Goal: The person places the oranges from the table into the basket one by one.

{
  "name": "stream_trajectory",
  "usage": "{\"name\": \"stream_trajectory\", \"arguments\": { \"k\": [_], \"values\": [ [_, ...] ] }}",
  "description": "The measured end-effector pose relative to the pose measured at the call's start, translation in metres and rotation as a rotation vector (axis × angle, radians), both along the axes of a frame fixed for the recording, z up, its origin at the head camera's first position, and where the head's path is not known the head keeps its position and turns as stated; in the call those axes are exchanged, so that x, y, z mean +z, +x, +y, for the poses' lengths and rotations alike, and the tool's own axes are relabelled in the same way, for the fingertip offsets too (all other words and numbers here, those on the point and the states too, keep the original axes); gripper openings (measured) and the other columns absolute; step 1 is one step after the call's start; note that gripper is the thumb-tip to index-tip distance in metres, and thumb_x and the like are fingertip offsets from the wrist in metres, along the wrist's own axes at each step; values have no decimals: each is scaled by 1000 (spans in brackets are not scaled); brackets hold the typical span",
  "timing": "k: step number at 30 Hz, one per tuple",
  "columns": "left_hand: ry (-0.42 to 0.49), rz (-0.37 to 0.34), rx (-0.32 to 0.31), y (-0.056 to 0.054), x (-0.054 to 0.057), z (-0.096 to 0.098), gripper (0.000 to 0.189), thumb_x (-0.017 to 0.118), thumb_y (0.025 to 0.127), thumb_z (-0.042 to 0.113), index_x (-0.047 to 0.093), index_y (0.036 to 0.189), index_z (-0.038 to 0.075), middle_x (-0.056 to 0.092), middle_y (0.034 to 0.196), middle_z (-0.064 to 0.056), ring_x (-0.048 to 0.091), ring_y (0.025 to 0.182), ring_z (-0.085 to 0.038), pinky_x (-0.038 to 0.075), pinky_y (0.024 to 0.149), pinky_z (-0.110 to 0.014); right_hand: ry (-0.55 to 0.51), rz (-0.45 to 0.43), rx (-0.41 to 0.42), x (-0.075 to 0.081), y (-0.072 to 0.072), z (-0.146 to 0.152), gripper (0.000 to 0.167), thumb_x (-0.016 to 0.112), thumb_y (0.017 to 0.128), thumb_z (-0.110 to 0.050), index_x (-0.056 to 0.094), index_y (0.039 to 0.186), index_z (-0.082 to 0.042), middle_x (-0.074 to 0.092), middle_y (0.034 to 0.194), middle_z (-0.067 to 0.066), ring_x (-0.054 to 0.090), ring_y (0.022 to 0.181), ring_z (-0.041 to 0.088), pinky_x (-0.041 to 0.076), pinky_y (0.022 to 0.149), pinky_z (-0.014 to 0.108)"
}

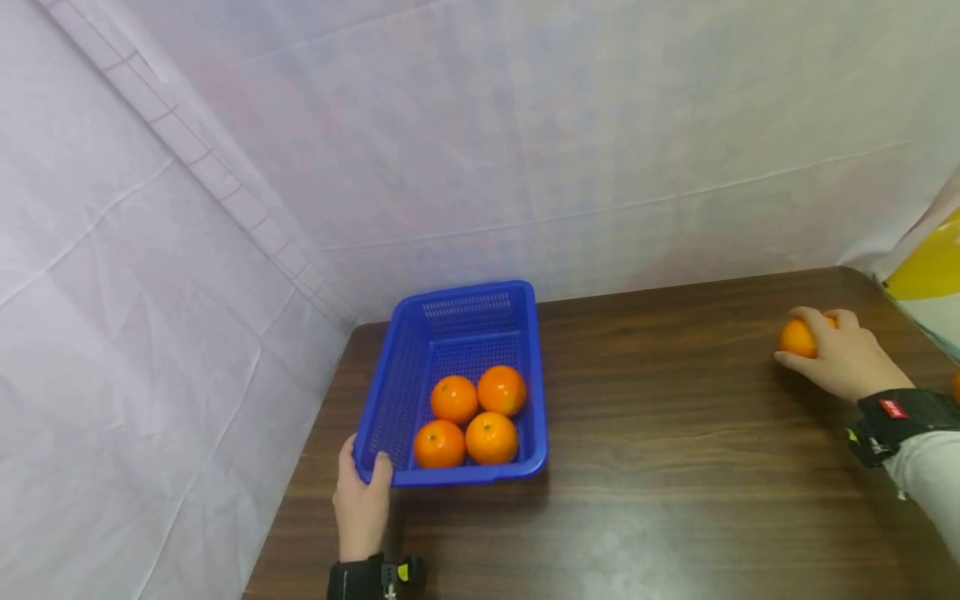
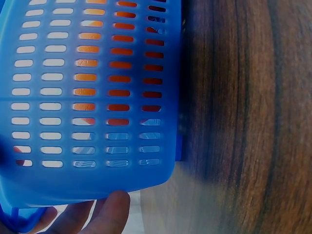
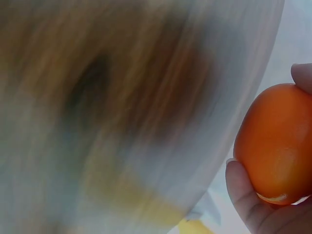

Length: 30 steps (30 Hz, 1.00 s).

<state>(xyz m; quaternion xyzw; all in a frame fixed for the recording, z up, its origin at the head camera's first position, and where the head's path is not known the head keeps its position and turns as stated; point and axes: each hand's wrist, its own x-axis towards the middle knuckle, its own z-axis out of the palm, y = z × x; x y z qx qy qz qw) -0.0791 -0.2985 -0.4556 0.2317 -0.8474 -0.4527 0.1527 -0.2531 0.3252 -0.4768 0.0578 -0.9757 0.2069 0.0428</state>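
Observation:
A blue plastic basket (image 1: pixel 536 400) with slotted walls stands at the left of the table, several oranges (image 1: pixel 491 437) gathered in its near right part. My left hand (image 1: pixel 362 508) grips the basket's near left corner, thumb over the rim. In the left wrist view, fingers (image 2: pixel 114 212) curl at the edge of the basket wall (image 2: pixel 97 183), and orange shows through the slots. Far to the right, my right hand (image 1: pixel 843 358) holds one orange (image 1: pixel 797 337) over the table. The right wrist view shows that orange (image 3: pixel 275 141) between thumb and fingers.
The dark wood-grain table (image 1: pixel 660 500) runs between basket and right hand. White sheeting (image 1: pixel 600 167) hangs behind and at the left. A yellow and white thing (image 1: pixel 933 258) is by the right edge, where a sliver of another orange (image 1: pixel 956 385) shows.

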Motion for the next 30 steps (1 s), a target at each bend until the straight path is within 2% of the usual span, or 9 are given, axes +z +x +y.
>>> {"name": "stream_trajectory", "arguments": {
  "k": [9,20,30],
  "values": [
    [-8,13,5,-2,1,1,61,54,100,33,33,154,14,56,143,-25,59,123,-41,47,101,-59,-34,21,80,11,-7,-34,78,66,94,-47,31,148,-3,27,136,49,45,103,70,44,76,75],
    [2,20,3,0,-1,0,62,54,100,31,33,155,12,53,146,-25,57,127,-41,45,104,-60,-70,30,156,12,-14,-85,79,67,93,-46,32,152,-8,30,138,45,46,109,67,47,79,73],
    [-24,30,13,1,0,2,61,54,99,31,35,154,12,57,141,-27,59,123,-42,47,102,-59,-119,42,187,25,-20,-127,78,69,92,-46,34,153,-12,34,142,40,50,114,62,50,83,69]
  ]
}}
